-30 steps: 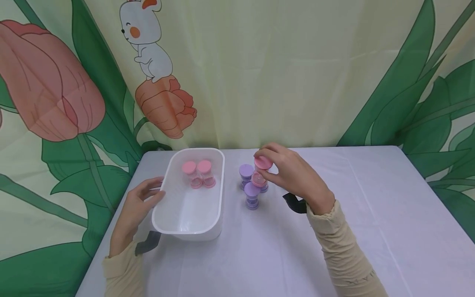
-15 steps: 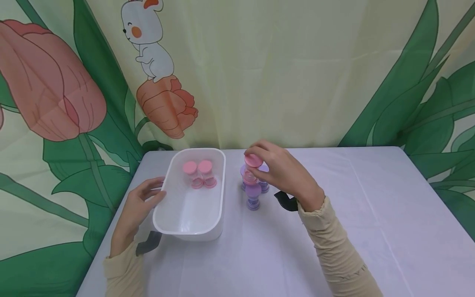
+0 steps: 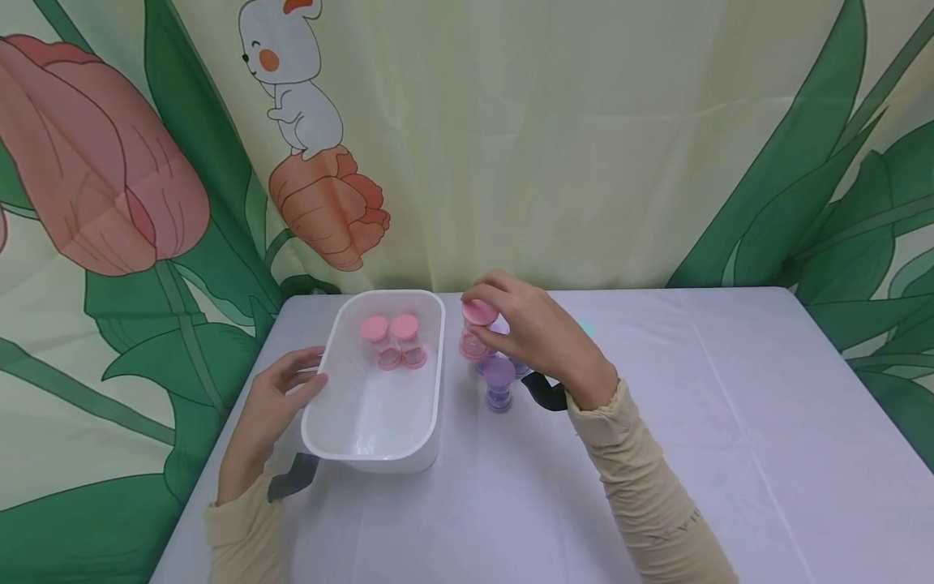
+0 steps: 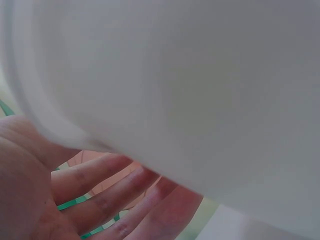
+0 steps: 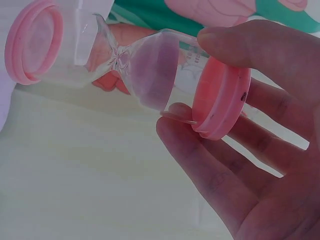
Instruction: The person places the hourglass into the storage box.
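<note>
- The surface (image 3: pixel 715 454): a pale, bluish-white covering with faint crease lines.
- A white tub (image 3: pixel 416 464), round-cornered, standing upright left of the middle.
- A purple-capped hourglass (image 3: pixel 499 384), upright, near the tub's right side.
- More purple parts (image 3: pixel 520 369) just behind that, mostly hidden by the right hand (image 3: pixel 536 332).
- A teal patch (image 3: pixel 587 328) beyond the hand, too little showing to identify.

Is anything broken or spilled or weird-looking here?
I see no spill or break. One odd thing: the pink top cap of the hourglass in the right hand has a dark mark, unlike the plain pink around it. Its cause is unclear.
</note>
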A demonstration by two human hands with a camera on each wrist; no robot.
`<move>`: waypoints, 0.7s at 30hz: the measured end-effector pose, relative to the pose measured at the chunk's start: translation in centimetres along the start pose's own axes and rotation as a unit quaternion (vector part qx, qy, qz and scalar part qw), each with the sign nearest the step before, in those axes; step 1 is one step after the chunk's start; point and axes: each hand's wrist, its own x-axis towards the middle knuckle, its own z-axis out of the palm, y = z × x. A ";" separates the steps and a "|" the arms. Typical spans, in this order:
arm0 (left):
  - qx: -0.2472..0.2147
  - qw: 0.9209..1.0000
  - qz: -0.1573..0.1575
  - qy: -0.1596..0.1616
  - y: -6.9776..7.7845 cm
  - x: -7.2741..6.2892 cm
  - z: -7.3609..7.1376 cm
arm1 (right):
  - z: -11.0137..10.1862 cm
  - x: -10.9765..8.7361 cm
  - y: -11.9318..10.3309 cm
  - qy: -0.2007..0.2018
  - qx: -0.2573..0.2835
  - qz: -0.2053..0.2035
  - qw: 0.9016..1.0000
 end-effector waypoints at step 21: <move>-0.001 1.000 -0.006 -0.001 0.1 0.0 0.0 | 0.7 1.9 -1.2 0.005 0.008 -0.019 1.000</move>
